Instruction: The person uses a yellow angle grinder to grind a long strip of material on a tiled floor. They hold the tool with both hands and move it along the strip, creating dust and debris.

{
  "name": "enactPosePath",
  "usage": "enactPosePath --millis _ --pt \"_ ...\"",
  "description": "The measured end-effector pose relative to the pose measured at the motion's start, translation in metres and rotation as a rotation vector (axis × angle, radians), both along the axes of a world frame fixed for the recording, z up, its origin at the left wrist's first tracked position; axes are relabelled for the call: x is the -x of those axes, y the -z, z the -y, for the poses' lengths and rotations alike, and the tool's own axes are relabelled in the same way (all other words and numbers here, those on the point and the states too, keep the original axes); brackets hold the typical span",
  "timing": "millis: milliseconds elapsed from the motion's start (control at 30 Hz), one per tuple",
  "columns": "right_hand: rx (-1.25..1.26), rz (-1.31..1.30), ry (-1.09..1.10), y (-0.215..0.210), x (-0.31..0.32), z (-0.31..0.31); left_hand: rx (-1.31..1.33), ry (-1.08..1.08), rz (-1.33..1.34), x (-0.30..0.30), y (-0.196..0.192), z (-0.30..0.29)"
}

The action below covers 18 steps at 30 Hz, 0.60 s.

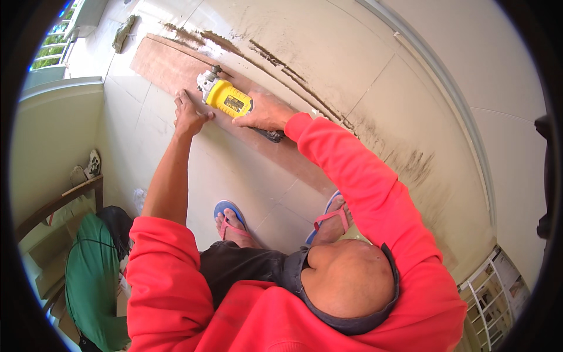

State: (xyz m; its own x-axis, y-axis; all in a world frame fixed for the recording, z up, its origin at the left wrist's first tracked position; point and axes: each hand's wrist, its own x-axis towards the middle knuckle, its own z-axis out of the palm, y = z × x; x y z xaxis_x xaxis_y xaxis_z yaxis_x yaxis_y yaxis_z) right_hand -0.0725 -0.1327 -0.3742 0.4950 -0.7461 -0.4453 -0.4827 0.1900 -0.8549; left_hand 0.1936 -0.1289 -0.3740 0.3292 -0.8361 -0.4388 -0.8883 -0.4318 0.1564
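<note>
My right hand (pixel 268 113) is wrapped round the body of a yellow angle grinder (pixel 226 97). Its metal head points to the far left, over a long brown wooden board (pixel 161 61) lying on the floor. I cannot make out a disc clearly at the head. On the near edge of the board rests my left hand (pixel 190 119), fingers on the wood and thumb spread apart, just left of the grinder. My right forearm and sleeve cover part of the board's right side.
Dark dust streaks (pixel 275 61) run over the pale tiled floor beyond the board. A crumpled cloth (pixel 123 34) lies at the far left. My feet in blue flip-flops (pixel 231 214) stand near the board. A green cloth (pixel 91 281) hangs at the lower left, beside a wooden frame (pixel 56 208).
</note>
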Motion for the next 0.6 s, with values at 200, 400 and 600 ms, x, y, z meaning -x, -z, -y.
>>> enactPosePath --millis 200,400,600 --pt "-0.005 -0.004 -0.014 0.000 0.001 0.001 0.006 0.001 0.025 -0.001 0.002 0.000" --pt "0.023 0.003 -0.007 -0.001 0.001 0.001 -0.003 0.002 -0.010 -0.012 0.013 0.001" --pt "0.015 0.000 -0.020 0.000 0.001 0.000 0.004 0.006 -0.009 -0.014 0.016 0.000"
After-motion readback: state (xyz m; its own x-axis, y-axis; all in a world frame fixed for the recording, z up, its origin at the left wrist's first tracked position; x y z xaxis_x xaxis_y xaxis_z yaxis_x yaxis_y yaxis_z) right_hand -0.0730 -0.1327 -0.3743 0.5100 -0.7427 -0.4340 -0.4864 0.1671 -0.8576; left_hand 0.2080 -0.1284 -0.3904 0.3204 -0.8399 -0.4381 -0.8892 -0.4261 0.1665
